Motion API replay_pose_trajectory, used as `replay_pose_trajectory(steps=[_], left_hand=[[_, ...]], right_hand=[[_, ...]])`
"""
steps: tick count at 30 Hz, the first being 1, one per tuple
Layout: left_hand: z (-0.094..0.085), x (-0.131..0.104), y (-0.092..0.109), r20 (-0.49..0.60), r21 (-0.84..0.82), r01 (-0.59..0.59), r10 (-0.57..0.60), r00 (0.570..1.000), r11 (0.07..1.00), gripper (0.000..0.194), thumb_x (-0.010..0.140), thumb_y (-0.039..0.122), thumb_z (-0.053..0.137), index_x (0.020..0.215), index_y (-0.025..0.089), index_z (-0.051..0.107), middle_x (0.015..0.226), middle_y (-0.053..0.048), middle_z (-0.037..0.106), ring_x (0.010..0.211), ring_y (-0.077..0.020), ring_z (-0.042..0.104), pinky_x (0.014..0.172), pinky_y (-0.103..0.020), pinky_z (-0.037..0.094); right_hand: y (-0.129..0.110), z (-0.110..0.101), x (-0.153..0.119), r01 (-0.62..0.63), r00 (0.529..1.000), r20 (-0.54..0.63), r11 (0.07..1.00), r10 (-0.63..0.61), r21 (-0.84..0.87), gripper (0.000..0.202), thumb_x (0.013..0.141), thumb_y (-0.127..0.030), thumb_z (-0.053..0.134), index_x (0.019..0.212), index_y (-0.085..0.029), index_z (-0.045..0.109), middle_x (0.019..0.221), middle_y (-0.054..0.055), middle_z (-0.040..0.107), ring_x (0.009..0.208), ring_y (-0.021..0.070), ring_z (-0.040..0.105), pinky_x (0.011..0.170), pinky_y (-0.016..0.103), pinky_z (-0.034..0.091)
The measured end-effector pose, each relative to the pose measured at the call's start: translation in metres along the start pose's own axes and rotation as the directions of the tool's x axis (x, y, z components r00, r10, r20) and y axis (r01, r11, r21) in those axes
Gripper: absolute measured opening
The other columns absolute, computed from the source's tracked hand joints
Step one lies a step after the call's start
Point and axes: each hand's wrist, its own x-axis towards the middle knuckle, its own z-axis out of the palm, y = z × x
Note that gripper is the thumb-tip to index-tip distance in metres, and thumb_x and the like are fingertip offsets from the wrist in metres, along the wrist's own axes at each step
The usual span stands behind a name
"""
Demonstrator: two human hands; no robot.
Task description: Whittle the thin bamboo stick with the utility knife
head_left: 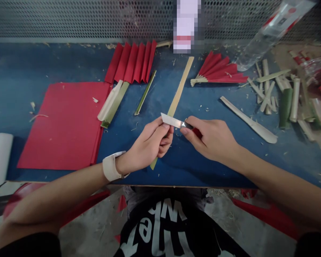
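My left hand [152, 141] is closed round a long flat bamboo strip [181, 87], which slants away from me across the table. One end of the strip pokes out below the fingers. In my right hand [211, 137] is a knife [172, 120] with a short slanted blade and a dark red handle, mostly hidden by the fingers. The blade lies across the strip, its tip by my left thumb and fingers. Whether its edge is cutting into the strip I cannot tell.
Red paper sheets [61, 125] lie left, with pleated red paper [132, 62] behind. A small red fan [216, 69], a pale flat wooden blade [250, 119], a plastic bottle [267, 35] and cut bamboo pieces [285, 107] are to the right. A mesh panel [82, 19] bounds the back.
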Motion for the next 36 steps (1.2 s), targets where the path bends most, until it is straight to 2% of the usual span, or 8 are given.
replay_pose_trajectory(steps=[6, 11, 16, 20, 23, 27, 31, 36], left_hand=[[0.002, -0.002, -0.001, -0.004, 0.06, -0.036, 0.036, 0.999, 0.998, 0.027, 0.11, 0.03, 0.038, 0.085, 0.021, 0.041, 0.063, 0.01, 0.033, 0.042, -0.0024, 0.026, 0.038, -0.012, 0.027], [0.005, -0.006, -0.006, 0.041, 0.042, 0.044, -0.045, 0.998, 0.998, 0.028, 0.111, 0.035, 0.039, 0.086, 0.021, 0.041, 0.065, 0.01, 0.033, 0.043, -0.0021, 0.024, 0.038, -0.011, 0.023], [0.002, 0.0, -0.006, -0.012, 0.037, -0.063, 0.063, 0.998, 0.997, 0.026, 0.11, 0.033, 0.04, 0.087, 0.021, 0.044, 0.063, 0.01, 0.033, 0.042, -0.0028, 0.026, 0.038, -0.013, 0.025], [0.001, 0.0, -0.005, -0.008, 0.059, -0.068, 0.069, 0.998, 0.996, 0.024, 0.11, 0.031, 0.038, 0.09, 0.021, 0.045, 0.062, 0.01, 0.033, 0.042, -0.0031, 0.025, 0.037, -0.013, 0.024], [0.001, -0.002, -0.007, 0.028, 0.1, -0.112, 0.11, 0.994, 0.989, 0.02, 0.11, 0.032, 0.04, 0.096, 0.019, 0.048, 0.064, 0.01, 0.034, 0.043, -0.0033, 0.026, 0.038, -0.014, 0.026], [-0.001, -0.001, -0.012, 0.074, 0.15, -0.209, 0.2, 0.977, 0.966, 0.029, 0.11, 0.046, 0.043, 0.099, 0.02, 0.049, 0.066, 0.01, 0.033, 0.044, -0.0041, 0.027, 0.037, -0.015, 0.027], [-0.002, 0.001, -0.015, 0.051, 0.173, -0.22, 0.214, 0.976, 0.96, 0.035, 0.108, 0.053, 0.044, 0.093, 0.021, 0.047, 0.062, 0.011, 0.03, 0.042, -0.0043, 0.025, 0.036, -0.016, 0.026], [0.0, 0.001, -0.015, 0.014, 0.198, -0.241, 0.243, 0.97, 0.95, 0.037, 0.108, 0.054, 0.046, 0.09, 0.021, 0.046, 0.06, 0.011, 0.031, 0.041, -0.0042, 0.027, 0.035, -0.016, 0.027]], right_hand=[[0.0, 0.002, 0.0, -0.045, 0.999, 0.014, 0.997, 0.045, -0.058, 0.05, 0.109, -0.055, 0.031, 0.092, -0.021, 0.064, 0.059, 0.0, 0.059, 0.05, 0.015, 0.05, 0.052, 0.029, 0.023], [0.009, -0.004, 0.006, -0.154, 0.986, -0.071, 0.987, 0.15, -0.045, 0.047, 0.108, -0.057, 0.034, 0.089, -0.023, 0.061, 0.057, -0.001, 0.055, 0.049, 0.015, 0.049, 0.054, 0.029, 0.027], [0.007, -0.001, 0.004, -0.021, 0.998, -0.06, 0.999, 0.019, -0.032, 0.049, 0.109, -0.055, 0.033, 0.091, -0.022, 0.063, 0.059, -0.001, 0.058, 0.052, 0.0148, 0.052, 0.053, 0.028, 0.028], [0.002, 0.003, 0.0, 0.034, 0.998, -0.049, 0.999, -0.035, -0.021, 0.049, 0.11, -0.053, 0.034, 0.088, -0.02, 0.063, 0.057, -0.002, 0.055, 0.049, 0.0131, 0.047, 0.052, 0.027, 0.026], [0.001, 0.002, -0.001, 0.037, 0.998, -0.056, 0.999, -0.038, -0.009, 0.05, 0.11, -0.053, 0.033, 0.088, -0.02, 0.063, 0.056, -0.002, 0.054, 0.048, 0.0126, 0.046, 0.051, 0.027, 0.026], [0.002, 0.001, 0.0, 0.038, 0.998, -0.055, 0.999, -0.037, 0.014, 0.051, 0.11, -0.054, 0.033, 0.085, -0.02, 0.061, 0.056, -0.003, 0.052, 0.048, 0.0123, 0.044, 0.051, 0.027, 0.025], [0.001, 0.002, 0.0, 0.034, 0.997, -0.064, 0.999, -0.032, 0.03, 0.047, 0.109, -0.051, 0.037, 0.086, -0.019, 0.062, 0.055, -0.003, 0.052, 0.047, 0.0121, 0.045, 0.051, 0.027, 0.026], [-0.001, 0.007, -0.001, 0.009, 0.993, -0.119, 1.0, -0.009, -0.008, 0.049, 0.109, -0.054, 0.037, 0.088, -0.019, 0.065, 0.057, -0.002, 0.057, 0.048, 0.0123, 0.049, 0.051, 0.027, 0.026]])
